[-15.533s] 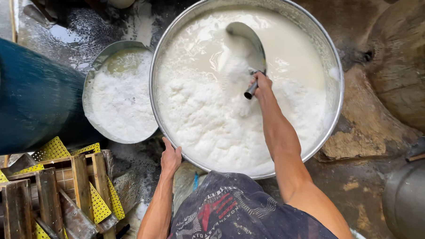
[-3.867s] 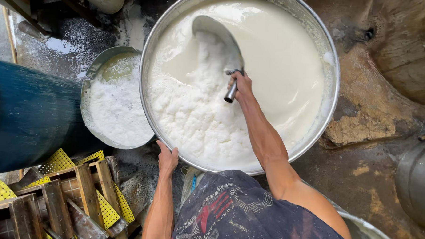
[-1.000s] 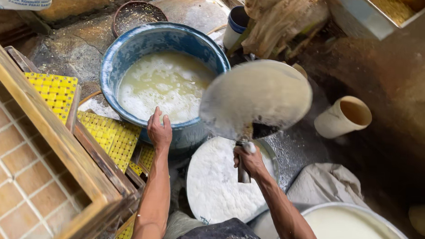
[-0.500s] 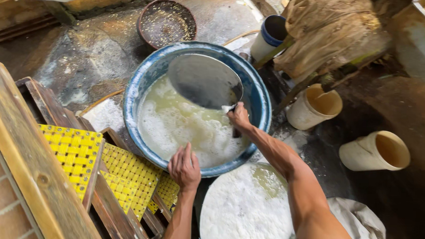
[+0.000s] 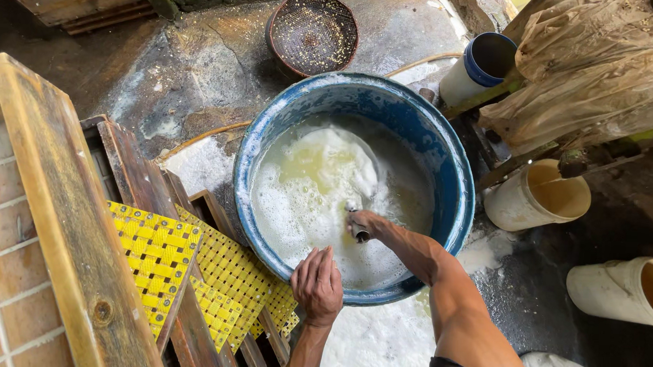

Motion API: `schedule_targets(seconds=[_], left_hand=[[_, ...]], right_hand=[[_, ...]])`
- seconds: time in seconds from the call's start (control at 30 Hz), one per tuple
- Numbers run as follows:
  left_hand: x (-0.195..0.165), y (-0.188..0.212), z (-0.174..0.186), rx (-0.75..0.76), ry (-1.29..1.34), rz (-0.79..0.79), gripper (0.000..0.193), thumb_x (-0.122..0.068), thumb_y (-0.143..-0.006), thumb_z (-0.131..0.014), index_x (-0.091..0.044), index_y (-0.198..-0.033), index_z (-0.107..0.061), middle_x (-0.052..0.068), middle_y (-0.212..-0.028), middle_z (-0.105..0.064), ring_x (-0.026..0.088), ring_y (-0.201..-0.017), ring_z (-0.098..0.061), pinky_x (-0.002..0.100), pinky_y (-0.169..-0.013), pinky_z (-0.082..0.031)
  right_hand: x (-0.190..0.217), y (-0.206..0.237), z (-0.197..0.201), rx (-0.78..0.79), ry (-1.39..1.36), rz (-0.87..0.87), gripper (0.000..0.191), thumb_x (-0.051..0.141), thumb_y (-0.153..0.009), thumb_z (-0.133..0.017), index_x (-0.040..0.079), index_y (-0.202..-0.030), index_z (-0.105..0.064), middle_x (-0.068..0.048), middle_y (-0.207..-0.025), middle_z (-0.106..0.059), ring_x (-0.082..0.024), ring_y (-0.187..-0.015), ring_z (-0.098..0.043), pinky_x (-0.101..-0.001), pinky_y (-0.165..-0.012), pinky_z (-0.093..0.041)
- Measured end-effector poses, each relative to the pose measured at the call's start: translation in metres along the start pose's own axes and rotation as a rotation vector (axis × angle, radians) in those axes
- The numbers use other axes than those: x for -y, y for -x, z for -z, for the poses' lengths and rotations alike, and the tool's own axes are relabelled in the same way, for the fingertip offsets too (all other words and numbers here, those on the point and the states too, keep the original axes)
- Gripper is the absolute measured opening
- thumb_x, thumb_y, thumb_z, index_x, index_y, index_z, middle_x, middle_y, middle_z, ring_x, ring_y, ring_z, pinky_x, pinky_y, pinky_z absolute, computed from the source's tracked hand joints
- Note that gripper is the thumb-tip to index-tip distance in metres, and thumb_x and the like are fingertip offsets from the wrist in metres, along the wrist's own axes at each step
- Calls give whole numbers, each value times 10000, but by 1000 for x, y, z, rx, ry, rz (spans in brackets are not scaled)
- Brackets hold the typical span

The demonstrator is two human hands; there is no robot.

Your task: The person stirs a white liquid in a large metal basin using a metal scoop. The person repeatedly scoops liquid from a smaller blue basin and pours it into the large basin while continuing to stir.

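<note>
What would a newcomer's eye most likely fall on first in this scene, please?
Probably the big blue tub in the middle, holding frothy white and yellowish liquid. The right hand dips a metal handle into it while the left hand rests on its near rim. Bright yellow perforated mats lie to the left.

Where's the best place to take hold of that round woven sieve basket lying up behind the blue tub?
Probably the near rim of the woven sieve basket, coming from above on the side facing the blue tub. It lies mouth-up and shows no handle, so the raised edge is its only grip.
</note>
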State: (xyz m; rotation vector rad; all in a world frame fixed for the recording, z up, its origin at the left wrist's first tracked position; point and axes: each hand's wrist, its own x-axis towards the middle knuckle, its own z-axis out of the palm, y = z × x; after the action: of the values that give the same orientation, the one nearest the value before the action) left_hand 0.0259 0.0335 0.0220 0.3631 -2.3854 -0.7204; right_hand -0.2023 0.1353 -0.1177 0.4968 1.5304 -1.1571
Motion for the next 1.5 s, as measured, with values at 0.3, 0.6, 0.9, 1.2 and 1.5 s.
schedule_targets(seconds=[0.3,0.6,0.9,1.2,1.5], left_hand=[[-1,-8,6,-70,5,-17,395,-202,-989,-590,-62,-1357,-616,128,-1438,-594,328,-1306,-579,460,-1043,-459],[10,4,-14,-149,0,-17,658,-469,-1043,-491,-29,-1525,-409,214,-1616,-376,388,-1448,-444,488,-1135,-413],[7,19,-16,-137,240,53,738,-529,-1113,-316,44,-1576,-365,259,-1654,-337,431,-1495,-414,516,-1194,-371],[-48,70,17,62,478,-179,530,-284,-1071,-608,67,-1458,-527,294,-1582,-430,463,-1453,-446,509,-1191,-386],[-148,292,63,1066,678,-488,495,-224,-956,-661,9,-1387,-584,233,-1393,-614,385,-1296,-589,413,-1075,-471]], right_hand=[[1,5,-16,253,-172,-31,58,43,-1003,-501,-2,-1035,-519,-80,-742,-594,-130,-529,-572,-265,-443,-510],[-28,106,34,288,-298,-133,68,108,-1020,-500,58,-978,-481,-53,-750,-590,-78,-512,-555,-238,-434,-507],[-172,286,88,125,-395,-22,94,154,-1012,-493,76,-980,-533,-45,-712,-586,-87,-502,-543,-247,-429,-493],[-441,406,73,-107,-690,21,130,143,-1004,-484,25,-987,-537,-59,-704,-573,-100,-509,-555,-262,-426,-481],[-712,497,-19,-272,-1205,104,57,88,-981,-523,31,-974,-525,-54,-734,-596,-84,-529,-563,-251,-448,-506]])
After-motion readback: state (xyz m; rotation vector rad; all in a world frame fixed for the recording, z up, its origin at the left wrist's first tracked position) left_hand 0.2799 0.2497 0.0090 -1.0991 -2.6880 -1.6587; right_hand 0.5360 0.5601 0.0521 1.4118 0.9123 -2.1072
